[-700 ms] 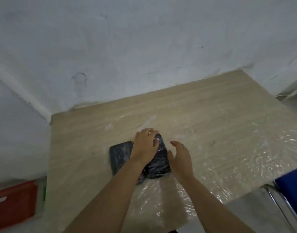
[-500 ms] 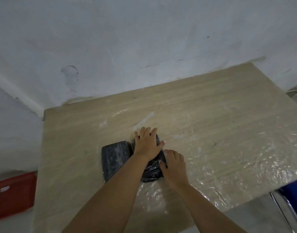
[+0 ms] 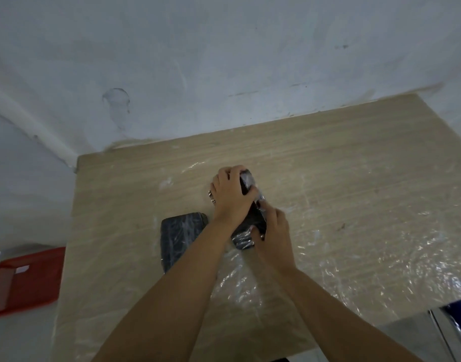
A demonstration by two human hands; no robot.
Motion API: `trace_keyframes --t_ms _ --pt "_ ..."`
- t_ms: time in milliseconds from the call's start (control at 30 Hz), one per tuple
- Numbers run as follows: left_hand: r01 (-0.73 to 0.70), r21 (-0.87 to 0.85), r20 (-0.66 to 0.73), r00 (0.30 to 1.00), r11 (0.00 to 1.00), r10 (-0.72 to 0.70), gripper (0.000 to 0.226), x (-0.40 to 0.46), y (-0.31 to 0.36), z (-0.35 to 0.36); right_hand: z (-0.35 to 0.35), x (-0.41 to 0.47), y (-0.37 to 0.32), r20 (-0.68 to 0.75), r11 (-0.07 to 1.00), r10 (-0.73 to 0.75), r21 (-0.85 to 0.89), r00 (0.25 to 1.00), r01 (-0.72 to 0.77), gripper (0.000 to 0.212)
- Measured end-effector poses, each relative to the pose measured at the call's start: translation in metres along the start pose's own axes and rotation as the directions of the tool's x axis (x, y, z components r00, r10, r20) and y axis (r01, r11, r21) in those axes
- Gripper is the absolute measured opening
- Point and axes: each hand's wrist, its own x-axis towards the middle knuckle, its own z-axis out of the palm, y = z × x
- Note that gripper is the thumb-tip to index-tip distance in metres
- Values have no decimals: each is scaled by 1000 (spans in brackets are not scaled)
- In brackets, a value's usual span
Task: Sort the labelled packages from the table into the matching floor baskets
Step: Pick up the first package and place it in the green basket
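Two black packages wrapped in clear film are on the wooden table (image 3: 354, 158). The left package (image 3: 179, 236) lies flat, untouched. The right package (image 3: 252, 220) is tilted up on its edge between both hands. My left hand (image 3: 230, 197) grips its far end from the left, a ring on one finger. Around its near end, from the right, curls my right hand (image 3: 273, 233). No label shows on either package.
A red floor basket (image 3: 25, 280) sits on the floor left of the table. A blue chair with metal legs (image 3: 459, 325) stands at the lower right. Crinkled clear film covers the table's near half. The wall runs behind the table.
My right hand has closed onto the right package. Both hands have lifted it from flat to tilted on its edge.
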Motion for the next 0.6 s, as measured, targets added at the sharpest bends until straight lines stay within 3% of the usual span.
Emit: trace_keyframes --t_ms 167,300,433,600 --pt "53 -276 -136 986 960 -93 53 -15 -13 -66 7 7 -44 -22 958 -226 -185 974 218 61" --pt "91 -365 -228 956 927 -183 32 -44 -49 -114 33 -17 -74 30 909 -323 -270 946 319 52" --pt "215 -414 -188 931 885 -314 22 -80 -84 -137 52 -44 -88 56 772 -427 -497 902 396 53" --pt "232 -369 -137 944 900 -299 20 -112 -112 -138 68 -65 -87 103 686 -454 -594 885 421 52"
